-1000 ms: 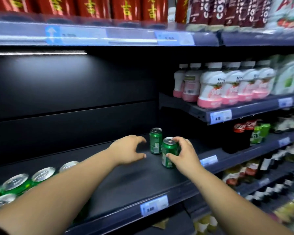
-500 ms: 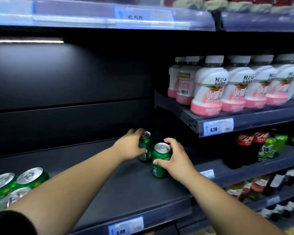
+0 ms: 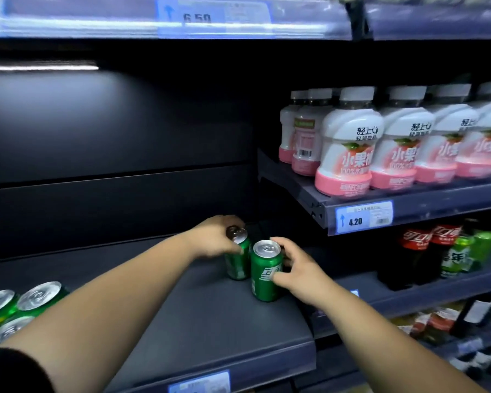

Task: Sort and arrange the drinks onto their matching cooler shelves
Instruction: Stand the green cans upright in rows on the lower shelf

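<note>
In the head view, both arms are reaching from the bottom edge toward the middle of the frame, where two green cans are standing on the dark shelf (image 3: 210, 321). The left hand (image 3: 214, 236) is curling over the rear can (image 3: 237, 263) from the upper left, fingers wrapping its rim. This can is looking slightly tipped, though the wide lens is making that hard to judge. The right hand (image 3: 296, 269) is gripping the front can (image 3: 265, 275) from the right, thumb pressing on the label and fingers bending round the far side. The front can is standing upright, long axis vertical, lid facing up.

The relation that is mattering here is that the two cans are sitting just beside each other, the rear one up and left of the front one. The front can is overlapping the rear one, so I cannot tell whether they are touching. Each hand is already on its own can, so neither arm is needing to cross. The right hand is lying nearer the shelf's front edge, the left deeper in.

At the lower left edge, more cans (image 3: 37, 296) are showing their lids, well apart from the hands, with bare shelf between. I am judging that any lining-up is calling for a move leftward or backward. At the right, pink bottles (image 3: 346, 148) and cola bottles (image 3: 417, 251) are filling other shelves.
</note>
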A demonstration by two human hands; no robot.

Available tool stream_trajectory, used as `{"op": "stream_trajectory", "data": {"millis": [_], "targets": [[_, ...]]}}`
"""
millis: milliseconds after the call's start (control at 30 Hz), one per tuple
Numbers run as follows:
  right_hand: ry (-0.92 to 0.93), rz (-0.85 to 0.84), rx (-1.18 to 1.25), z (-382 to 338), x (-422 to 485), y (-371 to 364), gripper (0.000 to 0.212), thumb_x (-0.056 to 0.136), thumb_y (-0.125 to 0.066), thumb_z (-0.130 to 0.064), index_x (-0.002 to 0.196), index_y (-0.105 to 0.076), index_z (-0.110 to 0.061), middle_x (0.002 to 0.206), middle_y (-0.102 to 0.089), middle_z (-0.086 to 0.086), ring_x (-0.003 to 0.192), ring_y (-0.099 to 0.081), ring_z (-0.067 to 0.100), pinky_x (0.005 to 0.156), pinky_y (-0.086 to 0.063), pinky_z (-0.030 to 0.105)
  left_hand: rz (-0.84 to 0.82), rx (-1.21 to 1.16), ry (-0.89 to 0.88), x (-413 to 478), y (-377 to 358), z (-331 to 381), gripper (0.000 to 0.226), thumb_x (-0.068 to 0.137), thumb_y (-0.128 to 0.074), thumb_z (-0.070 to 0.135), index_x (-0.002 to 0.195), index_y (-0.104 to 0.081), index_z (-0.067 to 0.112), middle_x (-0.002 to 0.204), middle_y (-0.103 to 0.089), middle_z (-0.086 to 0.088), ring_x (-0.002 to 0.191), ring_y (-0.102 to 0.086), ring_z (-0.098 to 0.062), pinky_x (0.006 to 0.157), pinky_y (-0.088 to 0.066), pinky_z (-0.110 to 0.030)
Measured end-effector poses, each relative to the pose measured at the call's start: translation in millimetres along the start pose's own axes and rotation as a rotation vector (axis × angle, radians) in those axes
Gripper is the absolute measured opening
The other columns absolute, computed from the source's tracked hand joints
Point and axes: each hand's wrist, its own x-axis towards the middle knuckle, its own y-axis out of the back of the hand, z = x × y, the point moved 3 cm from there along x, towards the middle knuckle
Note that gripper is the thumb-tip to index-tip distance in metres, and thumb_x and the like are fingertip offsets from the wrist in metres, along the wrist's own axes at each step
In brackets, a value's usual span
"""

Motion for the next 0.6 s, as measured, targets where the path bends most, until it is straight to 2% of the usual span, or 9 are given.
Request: {"op": "stream_trajectory", "data": {"millis": [67, 167, 267, 367, 600], "targets": [[-0.002, 0.019, 0.008, 1, 1, -3, 0.066, 0.061, -0.073, -0.024, 0.118, -0.055, -0.052, 0.118, -0.068, -0.013, 0.109, -0.065, 0.005, 0.099, -0.053, 0.03, 0.023, 0.047, -0.003, -3, -3, 1, 0.067, 0.073, -0.084, 0.037, 0.131, -0.056, 0.019, 0.121, -0.059, -0.001, 0.113, -0.055, -0.021, 0.088, -0.043, -0.025], [0.014, 0.048, -0.01, -4, -2, -6, 0.06, 0.065, -0.078, -0.016, 0.113, -0.056, -0.046, 0.11, -0.069, -0.012, 0.101, -0.065, 0.002, 0.092, -0.054, 0.028, 0.064, 0.066, -0.019, -10, 2, -3, 0.063, 0.072, -0.086, 0.033, 0.126, -0.059, 0.015, 0.121, -0.061, -0.005, 0.109, -0.058, -0.023, 0.088, -0.047, -0.028], [0.049, 0.044, -0.025, -12, -5, -13, 0.056, 0.072, -0.08, -0.002, 0.11, -0.057, -0.036, 0.107, -0.069, -0.01, 0.093, -0.064, -0.007, 0.088, -0.052, 0.021, 0.012, 0.096, -0.044, -31, 17, -13, 0.064, 0.071, -0.087, 0.026, 0.127, -0.06, 0.015, 0.124, -0.061, -0.001, 0.113, -0.057, -0.019, 0.093, -0.045, -0.027], [0.082, 0.022, -0.03, -25, -8, -32, 0.054, 0.071, -0.081, 0.0, 0.109, -0.058, -0.031, 0.106, -0.07, -0.009, 0.093, -0.064, -0.006, 0.085, -0.051, 0.017, -0.078, 0.118, -0.027, -64, 36, -29, 0.066, 0.07, -0.087, 0.016, 0.129, -0.059, 0.016, 0.123, -0.059, 0.006, 0.114, -0.054, -0.011, 0.098, -0.042, -0.023], [0.135, -0.114, -0.01, -74, -25, -119, 0.053, 0.07, -0.083, -0.002, 0.109, -0.059, -0.03, 0.105, -0.069, -0.01, 0.09, -0.063, -0.009, 0.081, -0.048, 0.012, -0.207, 0.204, 0.053, -151, 79, -86, 0.061, 0.062, -0.088, 0.009, 0.109, -0.059, 0.035, 0.106, -0.063, 0.01, 0.095, -0.062, -0.012, 0.083, -0.054, -0.03]]}}
